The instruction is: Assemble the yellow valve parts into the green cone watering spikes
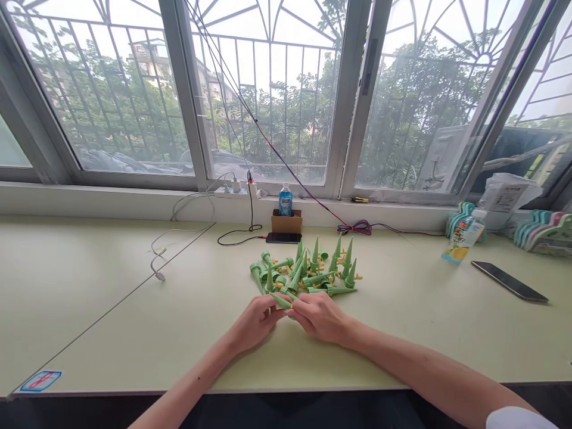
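Both my hands meet just in front of a heap of green plastic plant watering spikes, many with small yellow valves. One green watering spike is held between them, its cone slanting up to the left. My left hand is closed around it from the left. My right hand pinches its other end, where a bit of yellow shows at the fingertips. The fingers cover part of this spike. In the heap, several spikes stand upright on their caps and others lie on their sides.
Behind the heap lie a phone, a cardboard box and a blue bottle. At right are a drink bottle, a dark flat phone and stacked coloured pieces. A white cable lies left; a coiled cord lies by the sill.
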Motion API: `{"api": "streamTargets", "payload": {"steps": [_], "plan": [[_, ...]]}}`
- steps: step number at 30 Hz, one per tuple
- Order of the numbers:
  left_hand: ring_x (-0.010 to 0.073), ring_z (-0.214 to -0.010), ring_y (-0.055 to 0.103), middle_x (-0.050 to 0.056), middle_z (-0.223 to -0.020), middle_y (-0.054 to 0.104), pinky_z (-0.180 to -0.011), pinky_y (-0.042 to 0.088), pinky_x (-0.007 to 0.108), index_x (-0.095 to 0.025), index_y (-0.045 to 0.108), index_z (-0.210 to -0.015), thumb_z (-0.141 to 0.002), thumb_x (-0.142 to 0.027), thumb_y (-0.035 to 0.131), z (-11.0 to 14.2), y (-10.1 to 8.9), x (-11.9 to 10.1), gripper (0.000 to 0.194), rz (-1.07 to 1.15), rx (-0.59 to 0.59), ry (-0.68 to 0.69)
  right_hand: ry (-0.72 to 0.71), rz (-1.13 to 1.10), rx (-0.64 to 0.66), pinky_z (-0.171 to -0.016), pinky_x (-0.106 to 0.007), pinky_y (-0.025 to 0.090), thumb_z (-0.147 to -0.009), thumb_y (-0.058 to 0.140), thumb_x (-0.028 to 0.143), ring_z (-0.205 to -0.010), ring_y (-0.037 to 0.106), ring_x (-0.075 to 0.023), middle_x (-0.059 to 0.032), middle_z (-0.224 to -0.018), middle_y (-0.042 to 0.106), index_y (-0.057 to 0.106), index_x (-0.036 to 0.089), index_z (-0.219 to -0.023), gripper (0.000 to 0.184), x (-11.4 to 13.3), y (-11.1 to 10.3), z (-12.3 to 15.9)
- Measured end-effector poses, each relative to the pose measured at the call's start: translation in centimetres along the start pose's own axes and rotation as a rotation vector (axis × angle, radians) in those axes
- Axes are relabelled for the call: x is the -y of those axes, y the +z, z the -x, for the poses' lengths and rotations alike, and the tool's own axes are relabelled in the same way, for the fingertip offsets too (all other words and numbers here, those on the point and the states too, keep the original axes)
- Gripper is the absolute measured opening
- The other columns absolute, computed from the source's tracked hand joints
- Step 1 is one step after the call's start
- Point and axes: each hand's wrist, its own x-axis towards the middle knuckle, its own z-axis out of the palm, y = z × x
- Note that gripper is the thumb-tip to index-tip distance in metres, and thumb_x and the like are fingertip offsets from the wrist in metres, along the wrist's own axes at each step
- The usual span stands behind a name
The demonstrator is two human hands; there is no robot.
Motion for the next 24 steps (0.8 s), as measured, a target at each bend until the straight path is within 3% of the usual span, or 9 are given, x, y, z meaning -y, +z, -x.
{"api": "streamTargets", "payload": {"steps": [13,24], "plan": [[0.0089,-0.064,0.050,0.004,-0.091,0.057,-0.054,0.043,0.018,-0.016,0.063,-0.090,-0.098,-0.033,0.049,-0.02,-0.11,-0.51,0.023,-0.039,-0.056,0.046,0.144,-0.141,0.047,-0.056,-0.025,0.028,-0.106,0.037,0.032,-0.058,0.049,-0.0122,-0.0008,-0.071,0.059,0.051,0.018,-0.081,0.032,0.53,-0.03,-0.28],[0.0076,-0.057,0.045,0.000,-0.077,0.049,-0.052,0.042,0.019,-0.017,0.058,-0.079,-0.096,-0.031,0.053,0.08,0.10,-0.31,0.023,-0.119,-0.156,0.061,0.278,-0.116,-0.027,-0.055,-0.025,0.027,-0.107,0.031,0.037,-0.056,0.051,-0.0124,-0.0023,-0.066,0.061,0.053,0.018,-0.074,0.044,0.55,0.09,-0.34]]}}
